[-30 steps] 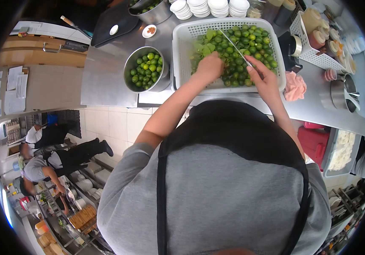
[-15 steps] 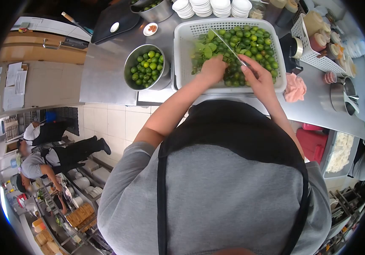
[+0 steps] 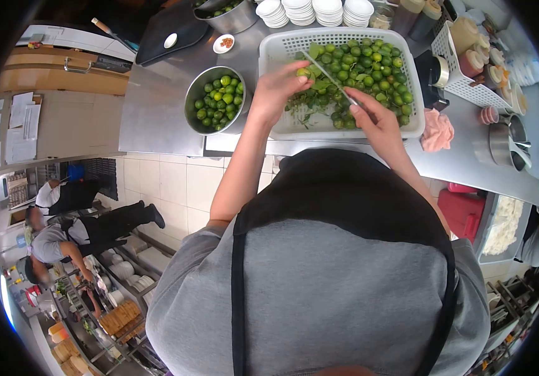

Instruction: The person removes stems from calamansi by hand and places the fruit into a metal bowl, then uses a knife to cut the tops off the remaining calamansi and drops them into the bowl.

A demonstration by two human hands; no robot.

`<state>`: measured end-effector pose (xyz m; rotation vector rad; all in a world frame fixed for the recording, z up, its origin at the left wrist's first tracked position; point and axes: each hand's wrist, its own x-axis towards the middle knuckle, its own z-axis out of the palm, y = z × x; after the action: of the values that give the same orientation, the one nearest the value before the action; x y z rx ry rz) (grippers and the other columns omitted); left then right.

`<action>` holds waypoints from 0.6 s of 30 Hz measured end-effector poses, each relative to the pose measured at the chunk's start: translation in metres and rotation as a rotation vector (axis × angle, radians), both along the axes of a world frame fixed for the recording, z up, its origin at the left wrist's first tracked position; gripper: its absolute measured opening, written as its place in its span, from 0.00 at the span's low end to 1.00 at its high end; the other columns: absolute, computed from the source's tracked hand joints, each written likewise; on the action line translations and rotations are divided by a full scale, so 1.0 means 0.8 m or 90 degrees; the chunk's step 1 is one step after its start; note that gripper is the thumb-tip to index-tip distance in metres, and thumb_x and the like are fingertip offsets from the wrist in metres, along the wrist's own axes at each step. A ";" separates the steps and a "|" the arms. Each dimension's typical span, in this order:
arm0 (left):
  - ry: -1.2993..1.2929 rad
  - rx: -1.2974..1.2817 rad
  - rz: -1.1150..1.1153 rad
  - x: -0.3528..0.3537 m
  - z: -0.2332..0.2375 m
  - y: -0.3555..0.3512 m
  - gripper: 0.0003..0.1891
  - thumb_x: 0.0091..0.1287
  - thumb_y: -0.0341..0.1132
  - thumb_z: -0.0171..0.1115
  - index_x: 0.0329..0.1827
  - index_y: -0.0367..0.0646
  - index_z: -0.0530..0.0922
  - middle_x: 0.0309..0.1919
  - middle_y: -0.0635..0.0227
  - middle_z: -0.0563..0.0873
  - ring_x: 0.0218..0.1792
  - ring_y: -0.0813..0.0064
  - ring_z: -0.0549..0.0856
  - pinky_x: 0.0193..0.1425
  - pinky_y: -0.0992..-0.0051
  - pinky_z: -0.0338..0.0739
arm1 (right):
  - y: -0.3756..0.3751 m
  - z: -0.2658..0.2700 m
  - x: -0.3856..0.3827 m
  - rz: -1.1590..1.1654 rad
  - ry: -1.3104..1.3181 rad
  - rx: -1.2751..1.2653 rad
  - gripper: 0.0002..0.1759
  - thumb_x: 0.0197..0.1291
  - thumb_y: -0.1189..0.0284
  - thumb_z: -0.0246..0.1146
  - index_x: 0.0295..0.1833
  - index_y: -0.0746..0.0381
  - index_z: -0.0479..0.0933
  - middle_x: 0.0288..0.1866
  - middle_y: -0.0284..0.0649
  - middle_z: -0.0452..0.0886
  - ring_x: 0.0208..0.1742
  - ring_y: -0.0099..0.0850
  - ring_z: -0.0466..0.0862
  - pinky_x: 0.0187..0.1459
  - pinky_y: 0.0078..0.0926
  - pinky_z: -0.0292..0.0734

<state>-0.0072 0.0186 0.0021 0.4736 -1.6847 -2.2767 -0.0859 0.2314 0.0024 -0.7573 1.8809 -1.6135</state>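
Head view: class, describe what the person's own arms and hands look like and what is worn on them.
Both hands, the left hand and the right hand, are bare, with no gloves. The forearms are uncovered; a short grey sleeve covers the left upper arm. A black apron strap crosses the grey shirt.

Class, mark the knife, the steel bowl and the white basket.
knife (image 3: pixel 326 74): head view, mid-blade.
steel bowl (image 3: pixel 187 103): head view, left rim.
white basket (image 3: pixel 332 36): head view, far wall.

Worker's L hand (image 3: pixel 277 86) is holding a lime (image 3: pixel 303 72) over the white basket (image 3: pixel 319 128); R hand (image 3: pixel 375 119) is gripping a knife (image 3: pixel 327 74).
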 end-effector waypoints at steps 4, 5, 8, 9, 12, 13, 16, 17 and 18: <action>0.071 -0.005 0.092 -0.001 -0.001 0.005 0.13 0.59 0.21 0.60 0.48 0.35 0.75 0.41 0.63 0.82 0.42 0.75 0.82 0.51 0.72 0.77 | -0.004 0.004 0.010 0.040 0.021 -0.064 0.18 0.64 0.70 0.56 0.59 0.63 0.71 0.52 0.38 0.80 0.49 0.22 0.77 0.52 0.19 0.69; 0.071 -0.004 0.092 -0.001 0.000 0.005 0.13 0.59 0.21 0.60 0.48 0.35 0.75 0.41 0.63 0.82 0.42 0.75 0.82 0.51 0.72 0.77 | -0.004 0.005 0.011 0.045 0.027 -0.049 0.18 0.64 0.70 0.56 0.59 0.64 0.71 0.53 0.39 0.79 0.50 0.23 0.77 0.52 0.19 0.69; 0.081 -0.020 0.092 -0.001 0.002 0.005 0.10 0.59 0.21 0.60 0.44 0.35 0.75 0.40 0.65 0.82 0.41 0.75 0.81 0.51 0.72 0.77 | -0.003 0.006 0.011 0.047 0.031 -0.027 0.19 0.64 0.70 0.56 0.59 0.64 0.71 0.53 0.40 0.79 0.50 0.23 0.78 0.51 0.19 0.70; 0.087 -0.012 0.103 -0.001 0.004 0.007 0.10 0.59 0.21 0.61 0.43 0.36 0.76 0.39 0.65 0.83 0.41 0.76 0.82 0.50 0.74 0.76 | -0.003 0.007 0.011 0.045 0.028 -0.020 0.19 0.64 0.70 0.56 0.59 0.63 0.71 0.53 0.40 0.80 0.49 0.23 0.78 0.50 0.19 0.71; 0.068 -0.066 0.103 -0.003 0.002 0.017 0.10 0.57 0.20 0.61 0.42 0.36 0.77 0.38 0.65 0.84 0.39 0.79 0.82 0.48 0.77 0.75 | -0.007 0.005 0.009 0.015 0.118 -0.049 0.19 0.64 0.69 0.56 0.58 0.63 0.72 0.51 0.40 0.80 0.46 0.23 0.79 0.47 0.19 0.72; 0.045 -0.128 0.093 -0.003 0.002 0.021 0.10 0.57 0.20 0.62 0.41 0.36 0.77 0.37 0.66 0.84 0.39 0.80 0.82 0.46 0.80 0.75 | -0.009 0.004 0.007 0.014 0.118 -0.049 0.19 0.64 0.69 0.56 0.58 0.63 0.72 0.51 0.40 0.80 0.46 0.23 0.79 0.47 0.19 0.72; 0.041 -0.091 0.033 -0.002 0.014 0.040 0.11 0.56 0.19 0.62 0.42 0.36 0.78 0.37 0.67 0.84 0.37 0.82 0.81 0.44 0.82 0.74 | -0.014 0.006 0.002 -0.011 0.136 -0.009 0.18 0.63 0.68 0.57 0.58 0.62 0.73 0.50 0.41 0.81 0.45 0.23 0.79 0.46 0.19 0.72; 0.049 -0.075 0.038 -0.002 0.017 0.042 0.12 0.56 0.20 0.63 0.44 0.37 0.78 0.36 0.68 0.84 0.38 0.82 0.81 0.44 0.82 0.73 | -0.013 0.012 0.000 -0.017 0.102 0.010 0.18 0.63 0.68 0.57 0.58 0.62 0.73 0.50 0.41 0.81 0.46 0.23 0.79 0.46 0.19 0.72; 0.050 -0.075 0.037 -0.004 0.013 0.038 0.12 0.56 0.20 0.63 0.44 0.37 0.78 0.36 0.68 0.84 0.38 0.82 0.81 0.44 0.82 0.73 | -0.013 0.015 -0.002 -0.021 0.068 0.030 0.18 0.64 0.68 0.57 0.57 0.62 0.73 0.51 0.41 0.81 0.46 0.23 0.79 0.46 0.18 0.72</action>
<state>-0.0107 0.0492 0.0129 0.3971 -1.7316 -2.1124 -0.0874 0.2214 0.0146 -0.8111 2.0089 -1.5709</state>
